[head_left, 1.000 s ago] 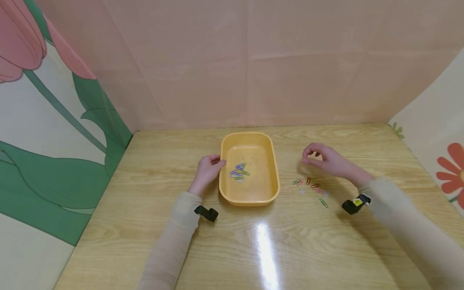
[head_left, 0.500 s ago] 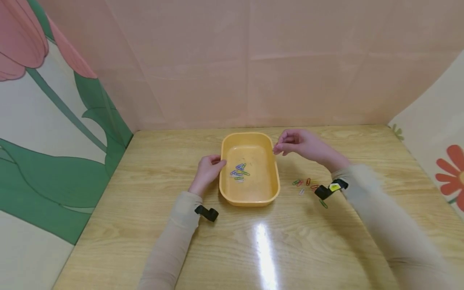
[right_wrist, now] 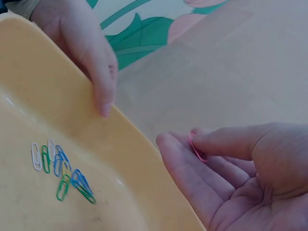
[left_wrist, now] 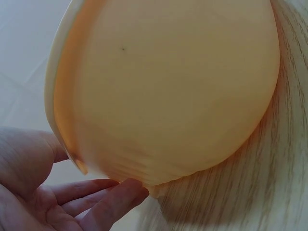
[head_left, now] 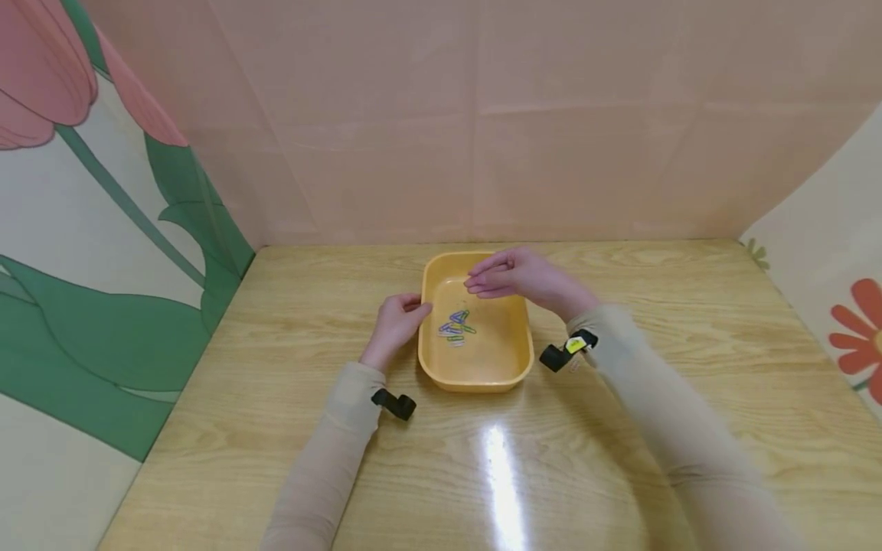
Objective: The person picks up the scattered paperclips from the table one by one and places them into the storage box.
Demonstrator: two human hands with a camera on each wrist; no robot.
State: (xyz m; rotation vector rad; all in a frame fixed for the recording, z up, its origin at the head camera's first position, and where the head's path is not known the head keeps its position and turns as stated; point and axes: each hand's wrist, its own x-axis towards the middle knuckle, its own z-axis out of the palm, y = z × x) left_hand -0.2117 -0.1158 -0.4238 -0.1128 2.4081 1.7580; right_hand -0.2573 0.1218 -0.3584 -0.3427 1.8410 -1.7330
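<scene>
One tray; two hands; two wrist cameras; ten-plus paper clips (overlapping).

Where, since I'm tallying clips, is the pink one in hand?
The pink clip is right of centre in the right wrist view, pinched by the right hand, which is over the tray in the head view.

The right hand hides the far right corner of the tray (itself cut off atop the left wrist view).
</scene>
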